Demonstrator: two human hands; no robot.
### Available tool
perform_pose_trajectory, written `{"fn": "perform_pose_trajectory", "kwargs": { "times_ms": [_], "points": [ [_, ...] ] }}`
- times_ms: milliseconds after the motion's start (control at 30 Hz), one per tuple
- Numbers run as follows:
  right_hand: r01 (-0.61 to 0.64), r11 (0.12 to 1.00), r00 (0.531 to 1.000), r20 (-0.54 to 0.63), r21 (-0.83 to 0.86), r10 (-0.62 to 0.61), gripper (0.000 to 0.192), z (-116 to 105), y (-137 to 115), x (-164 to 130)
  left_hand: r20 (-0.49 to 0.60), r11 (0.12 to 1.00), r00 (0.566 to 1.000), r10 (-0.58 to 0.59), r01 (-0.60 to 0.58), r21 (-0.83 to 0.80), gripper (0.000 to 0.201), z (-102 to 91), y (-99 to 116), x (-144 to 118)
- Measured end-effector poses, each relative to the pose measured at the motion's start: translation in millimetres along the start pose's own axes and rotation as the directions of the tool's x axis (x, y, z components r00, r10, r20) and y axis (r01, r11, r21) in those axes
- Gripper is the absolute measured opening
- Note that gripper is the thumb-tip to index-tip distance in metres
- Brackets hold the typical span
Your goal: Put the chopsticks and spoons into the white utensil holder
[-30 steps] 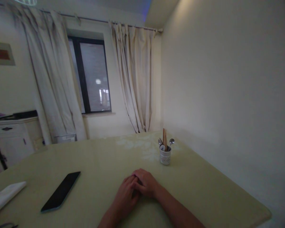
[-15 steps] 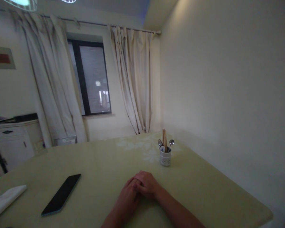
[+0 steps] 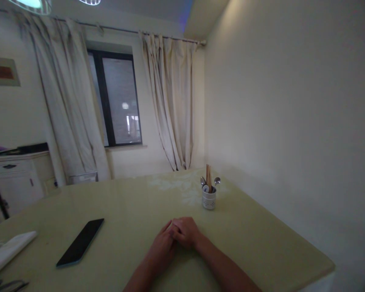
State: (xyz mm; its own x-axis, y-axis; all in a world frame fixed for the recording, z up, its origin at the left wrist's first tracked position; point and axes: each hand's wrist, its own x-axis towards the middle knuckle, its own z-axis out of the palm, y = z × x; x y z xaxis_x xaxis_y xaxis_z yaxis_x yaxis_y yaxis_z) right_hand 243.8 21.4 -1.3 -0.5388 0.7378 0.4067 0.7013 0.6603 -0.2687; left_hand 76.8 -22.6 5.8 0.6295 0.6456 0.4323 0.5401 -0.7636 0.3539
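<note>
Both hands joined approx. mid-table, near edge side: L hand point(image 3: 163, 242) underneath, R hand point(image 3: 187, 232) laid over its fingers, backs of both up. L forearm point(image 3: 141, 275) runs in from bottom edge, slanting up & to the right; R forearm point(image 3: 226, 265) slants up & to the left, so the two make an upturned V w/ hands at the tip. R wrist bent a bit, hand turned in twd. the L; L wrist looks abt. straight. R fingers close together, bent down over the L; R thumb lies across L hand. L fingertips mostly hidden under R, so can't tell if curled, flat or interlaced. Hands seem to rest on the pale green table point(image 3: 124, 215). Nearest thing = white cutlery cup point(image 3: 209, 201), upright on table just beyond & to the right of R hand, not touching; has chopsticks point(image 3: 209, 175) standing in it, plus spoons point(image 3: 217, 181), bowls up, either side. Dark phone-like slab point(image 3: 80, 243) flat on table, well to the left of L hand; white flat item point(image 3: 12, 251) further left, w/ thin dark loops point(image 3: 10, 285) nr. bottom corner, too cut off to ID.
</note>
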Motion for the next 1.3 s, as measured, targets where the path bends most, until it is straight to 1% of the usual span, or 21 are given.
{"fn": "perform_pose_trajectory", "kwargs": {
  "times_ms": [167,400,500,600,667,867,967,1100,1200,1300],
  "points": [
    [-0.011,1.0,1.0,-0.005,-0.021,0.01,0.052,-1,-1,-1,0.017,1.0,1.0,0.011,-0.011,0.017,0.056,1.8,-3,0],
    [-0.012,0.999,1.0,-0.003,-0.034,0.012,0.055,-3,-3,-1,0.007,0.997,1.0,0.015,-0.016,0.069,0.053,3.3,-2,-1],
    [-0.017,0.999,1.0,0.002,-0.043,0.017,0.053,-3,-3,-2,-0.032,0.994,0.999,0.035,-0.032,0.101,0.055,8.3,-6,-2],
    [-0.022,0.998,1.0,0.011,-0.052,0.023,0.052,-3,-2,-2,-0.086,0.986,0.993,0.086,-0.073,0.147,0.053,12.5,-9,-3],
    [-0.025,0.998,1.0,0.016,-0.055,0.026,0.052,-4,-2,-2,-0.093,0.983,0.99,0.105,-0.089,0.162,0.053,12.1,-9,-2],
    [-0.03,0.998,0.999,0.014,-0.05,0.031,0.056,-5,-3,-3,-0.052,0.99,0.996,0.074,-0.067,0.123,0.052,2.1,-1,0],
    [-0.029,0.999,1.0,0.007,-0.041,0.029,0.058,-4,-3,-3,-0.052,0.994,0.997,0.059,-0.053,0.1,0.049,0.9,0,0],
    [-0.021,1.0,1.0,-0.003,-0.022,0.021,0.055,-2,-1,-3,-0.046,0.996,0.998,0.044,-0.04,0.08,0.051,0.9,0,0],
    [-0.011,1.0,1.0,-0.008,-0.008,0.011,0.053,-2,-1,-2,-0.055,0.997,0.997,0.045,-0.041,0.072,0.049,0.6,1,0],
    [0.0,1.0,1.0,-0.016,0.007,0.0,0.055,-2,0,-1,-0.086,0.996,0.995,0.041,-0.035,0.081,0.05,1.5,3,1]
  ]
}}
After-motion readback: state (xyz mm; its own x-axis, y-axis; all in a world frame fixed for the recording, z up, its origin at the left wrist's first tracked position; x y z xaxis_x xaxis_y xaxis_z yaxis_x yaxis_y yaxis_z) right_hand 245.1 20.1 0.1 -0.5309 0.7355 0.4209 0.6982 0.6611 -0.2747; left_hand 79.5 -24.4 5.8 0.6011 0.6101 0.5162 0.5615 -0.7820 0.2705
